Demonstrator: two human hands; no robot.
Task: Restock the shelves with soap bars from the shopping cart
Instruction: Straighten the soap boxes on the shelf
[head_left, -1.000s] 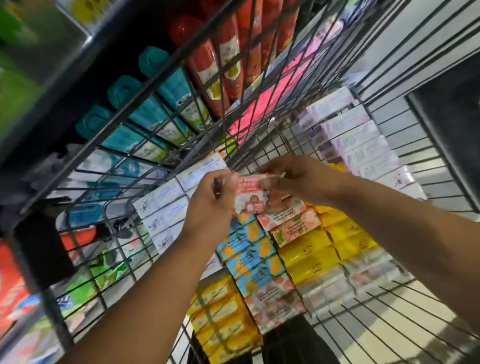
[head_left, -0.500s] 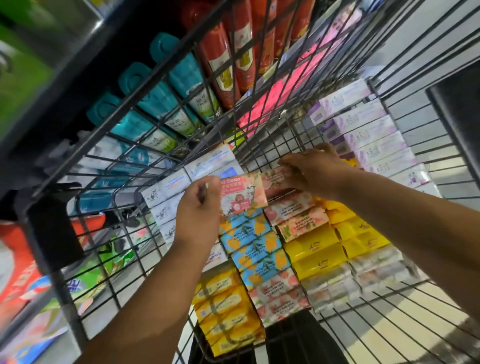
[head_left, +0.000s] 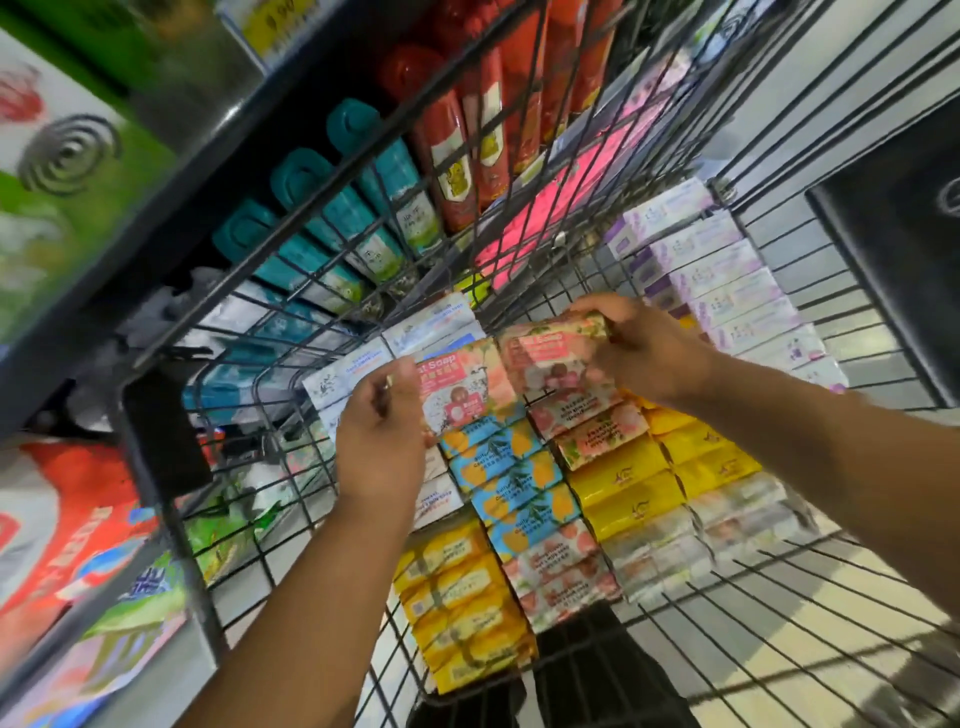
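Inside the wire shopping cart (head_left: 613, 260) lie rows of wrapped soap bars: yellow ones (head_left: 631, 493), blue and orange ones (head_left: 506, 465), pink ones (head_left: 558, 571) and lilac boxes (head_left: 722, 283). My left hand (head_left: 382, 441) pinches a pink soap bar (head_left: 462, 384) by its left edge, lifted above the rows. Beside it, my right hand (head_left: 636, 345) grips a second pink soap bar (head_left: 553, 351) at its far right end. The two bars are side by side, nearly touching.
Store shelves (head_left: 171, 171) run along the left, seen through the cart's side. They hold teal spray cans (head_left: 337, 218), red spray cans (head_left: 452, 140) and green coil boxes (head_left: 57, 171). A dark panel (head_left: 898, 234) stands at the right. Pale floor shows under the cart.
Both hands held one pink bar together; now each hand holds its own pink bar, the right one having lifted a second bar from the row. The view shifted closer to the shelves.
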